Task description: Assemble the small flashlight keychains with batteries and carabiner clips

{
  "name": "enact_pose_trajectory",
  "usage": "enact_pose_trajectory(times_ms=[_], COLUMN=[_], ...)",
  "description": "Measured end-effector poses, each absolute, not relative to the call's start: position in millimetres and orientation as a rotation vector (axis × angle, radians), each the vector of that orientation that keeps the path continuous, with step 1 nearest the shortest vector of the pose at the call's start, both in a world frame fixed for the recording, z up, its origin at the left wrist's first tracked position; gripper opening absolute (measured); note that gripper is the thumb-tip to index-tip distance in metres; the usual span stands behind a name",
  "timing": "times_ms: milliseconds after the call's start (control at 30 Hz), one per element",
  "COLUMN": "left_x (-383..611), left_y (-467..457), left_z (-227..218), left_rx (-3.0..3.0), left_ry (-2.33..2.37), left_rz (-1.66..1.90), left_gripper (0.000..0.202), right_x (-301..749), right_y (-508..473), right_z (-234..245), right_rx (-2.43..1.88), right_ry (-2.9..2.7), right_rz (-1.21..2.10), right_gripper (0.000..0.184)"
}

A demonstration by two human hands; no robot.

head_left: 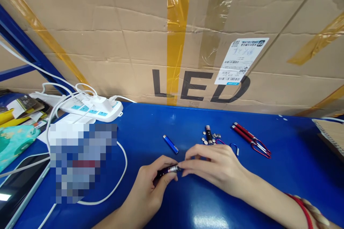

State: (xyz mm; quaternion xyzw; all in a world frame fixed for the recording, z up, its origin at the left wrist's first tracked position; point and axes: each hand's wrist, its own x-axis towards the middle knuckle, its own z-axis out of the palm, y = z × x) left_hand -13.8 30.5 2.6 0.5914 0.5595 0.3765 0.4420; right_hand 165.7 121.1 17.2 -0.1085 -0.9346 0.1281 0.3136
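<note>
My left hand (pixel 149 182) is closed around a small black penlight (pixel 172 169) with a silver band, its tip pointing right. The fingertips of my right hand (pixel 215 166) pinch the dark end of this penlight; whether they hold a separate part there I cannot make out. Just beyond my hands lies a blue cylinder (pixel 170 144) with a silver end. Behind my right hand is another black tube (pixel 209 134) with a metallic end, among several button cells (pixel 205 142). A blue carabiner clip (pixel 234 149) shows partly behind the same hand.
Two red penlights (pixel 245 134) with red clips lie at the right on the blue table (pixel 145 121). A large cardboard box (pixel 129 43) stands along the back. At the left are a white power strip (pixel 107 112), loose white cables (pixel 125 171) and a phone-like device (pixel 24 186).
</note>
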Motion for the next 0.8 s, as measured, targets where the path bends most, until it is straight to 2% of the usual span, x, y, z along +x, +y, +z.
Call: enact_pose_trajectory(times_ms=[133,233,300,367,500,633,800], left_x=[-12.8,-11.4,-10.8,-10.5,-10.3,-11.6,-13.4], left_y=[29.3,27.3,25.7,24.2,22.2,21.7,21.4], left_z=[3.2,-1.0,-4.3,-7.0,-11.0,-14.4,-17.5], left_rx=[1.452,1.475,1.501,1.551,1.674,1.791,1.884], left_ry=[1.342,1.33,1.312,1.305,1.333,1.348,1.365], left_rz=[0.888,0.886,0.895,0.911,0.997,1.03,1.036], left_gripper=[0.015,0.015,0.014,0.014,0.013,0.012,0.017], right_x=[168.0,168.0,167.8,166.9,160.7,152.2,149.2], right_y=[120.1,118.8,118.3,117.5,113.5,108.2,106.2], right_z=[23.5,24.7,23.2,20.3,12.6,8.0,11.1], right_rx=[-0.212,-0.198,-0.184,-0.201,-0.458,-0.831,-0.993], right_ry=[-2.526,-2.564,-2.55,-2.519,-2.381,-2.201,-2.09], right_rz=[0.052,0.018,0.084,0.256,0.805,1.224,1.446], right_gripper=[0.028,0.036,0.035,0.027,0.011,0.012,0.012])
